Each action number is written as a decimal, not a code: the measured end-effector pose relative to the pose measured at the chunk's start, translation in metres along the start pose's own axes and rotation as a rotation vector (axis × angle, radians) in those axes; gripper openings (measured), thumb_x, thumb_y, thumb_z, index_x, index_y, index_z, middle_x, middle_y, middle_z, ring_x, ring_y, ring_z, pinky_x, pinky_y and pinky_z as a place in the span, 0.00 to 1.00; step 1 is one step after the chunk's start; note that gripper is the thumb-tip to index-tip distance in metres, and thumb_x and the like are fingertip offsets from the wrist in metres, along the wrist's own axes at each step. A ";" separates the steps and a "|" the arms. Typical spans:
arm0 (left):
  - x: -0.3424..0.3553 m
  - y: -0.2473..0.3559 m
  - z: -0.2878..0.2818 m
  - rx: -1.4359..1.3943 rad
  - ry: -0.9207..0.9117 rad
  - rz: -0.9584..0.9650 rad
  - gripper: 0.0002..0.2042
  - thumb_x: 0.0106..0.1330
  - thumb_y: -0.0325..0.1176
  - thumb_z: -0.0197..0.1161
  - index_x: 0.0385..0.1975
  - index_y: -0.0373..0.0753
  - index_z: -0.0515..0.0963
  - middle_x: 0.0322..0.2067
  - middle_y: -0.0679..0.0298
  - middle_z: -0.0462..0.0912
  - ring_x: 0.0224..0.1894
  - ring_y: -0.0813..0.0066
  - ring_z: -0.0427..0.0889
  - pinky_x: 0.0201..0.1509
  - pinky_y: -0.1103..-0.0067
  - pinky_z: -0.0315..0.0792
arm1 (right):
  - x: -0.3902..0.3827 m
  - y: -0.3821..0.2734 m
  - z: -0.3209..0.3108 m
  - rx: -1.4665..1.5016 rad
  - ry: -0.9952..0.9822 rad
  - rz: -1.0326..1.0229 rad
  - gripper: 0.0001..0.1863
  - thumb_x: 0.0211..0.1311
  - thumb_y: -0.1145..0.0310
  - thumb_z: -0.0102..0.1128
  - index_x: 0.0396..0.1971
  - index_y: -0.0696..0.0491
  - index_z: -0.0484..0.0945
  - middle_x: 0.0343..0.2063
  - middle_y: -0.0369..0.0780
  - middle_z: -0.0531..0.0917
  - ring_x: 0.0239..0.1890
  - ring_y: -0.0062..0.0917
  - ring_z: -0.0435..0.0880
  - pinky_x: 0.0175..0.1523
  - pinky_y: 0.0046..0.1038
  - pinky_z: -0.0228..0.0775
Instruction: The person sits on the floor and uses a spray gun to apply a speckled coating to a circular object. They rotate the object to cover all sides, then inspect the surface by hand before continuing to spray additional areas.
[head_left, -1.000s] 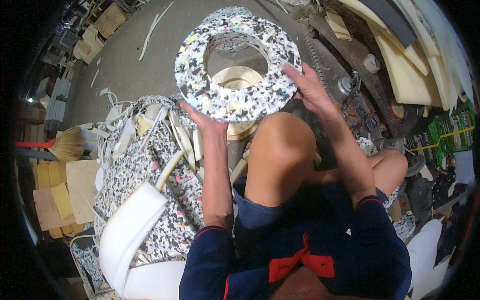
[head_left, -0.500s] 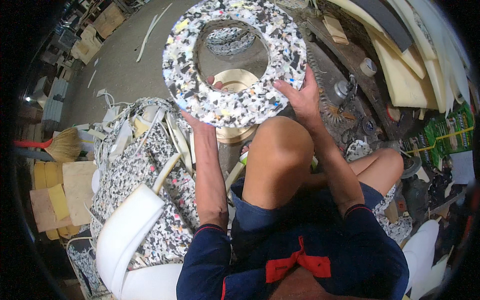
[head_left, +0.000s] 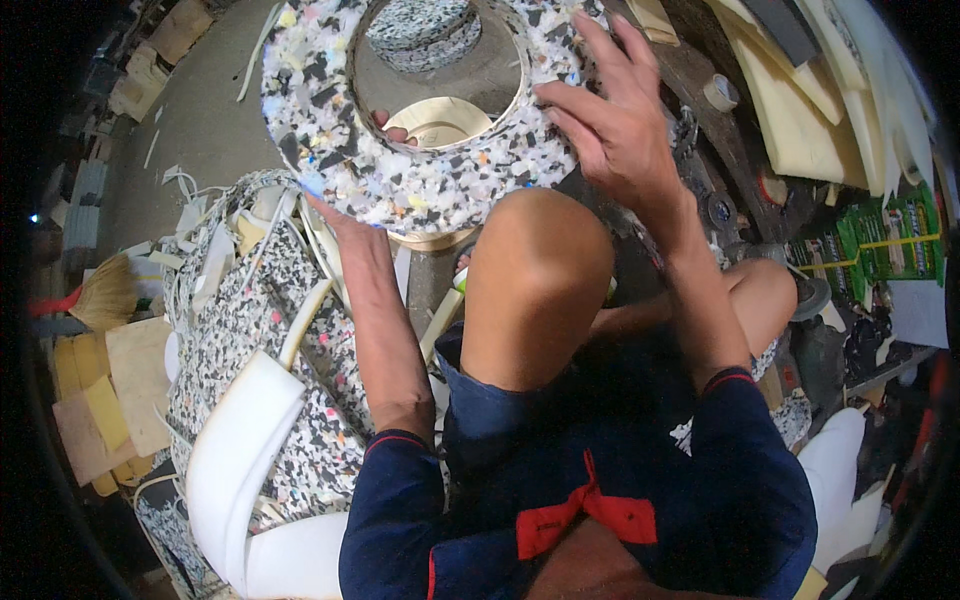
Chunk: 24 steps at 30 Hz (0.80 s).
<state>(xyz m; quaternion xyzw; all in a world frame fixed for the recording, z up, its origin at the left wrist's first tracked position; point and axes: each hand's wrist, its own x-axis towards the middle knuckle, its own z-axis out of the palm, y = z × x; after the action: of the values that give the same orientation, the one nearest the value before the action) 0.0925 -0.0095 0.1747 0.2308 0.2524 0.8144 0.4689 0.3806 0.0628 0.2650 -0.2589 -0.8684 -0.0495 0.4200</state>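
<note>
Foam ring [head_left: 440, 190], top cropped, partly hides left hand [head_left: 350, 220].

A cluttered workshop for foam: a speckled ring [head_left: 320, 130], speckled slabs [head_left: 230, 325] heaped at the left beside a folded white strip [head_left: 225, 450], and cream sheets [head_left: 805, 110] crowding the right side. Thin offcuts [head_left: 261, 50] lie on the bare grey floor [head_left: 210, 115]; a broom [head_left: 105, 292] and a tape roll [head_left: 721, 93] sit among the clutter.
</note>
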 end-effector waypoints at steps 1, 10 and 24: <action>0.001 0.002 0.000 0.034 -0.046 -0.010 0.33 0.68 0.58 0.43 0.59 0.34 0.70 0.44 0.42 0.81 0.37 0.47 0.84 0.38 0.56 0.82 | 0.005 0.002 -0.005 0.016 -0.148 -0.005 0.13 0.58 0.67 0.66 0.43 0.51 0.85 0.68 0.52 0.62 0.68 0.59 0.56 0.67 0.61 0.48; 0.006 0.006 -0.002 -0.074 -0.200 -0.077 0.34 0.68 0.61 0.43 0.59 0.37 0.71 0.46 0.42 0.80 0.39 0.43 0.83 0.38 0.54 0.81 | 0.030 0.000 -0.004 -0.114 -0.443 -0.197 0.07 0.60 0.69 0.57 0.30 0.58 0.79 0.71 0.57 0.55 0.73 0.66 0.45 0.68 0.73 0.39; 0.011 0.005 -0.003 -0.209 -0.243 -0.162 0.33 0.67 0.55 0.42 0.60 0.33 0.70 0.47 0.40 0.81 0.41 0.42 0.85 0.40 0.53 0.83 | 0.014 0.026 0.011 -0.105 0.216 0.133 0.08 0.58 0.69 0.69 0.37 0.54 0.87 0.58 0.49 0.79 0.57 0.43 0.77 0.64 0.38 0.65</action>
<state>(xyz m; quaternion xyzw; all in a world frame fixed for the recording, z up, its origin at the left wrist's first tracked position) 0.0830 -0.0027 0.1768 0.2566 0.1257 0.7618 0.5815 0.3780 0.0945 0.2652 -0.3309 -0.7953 -0.0945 0.4991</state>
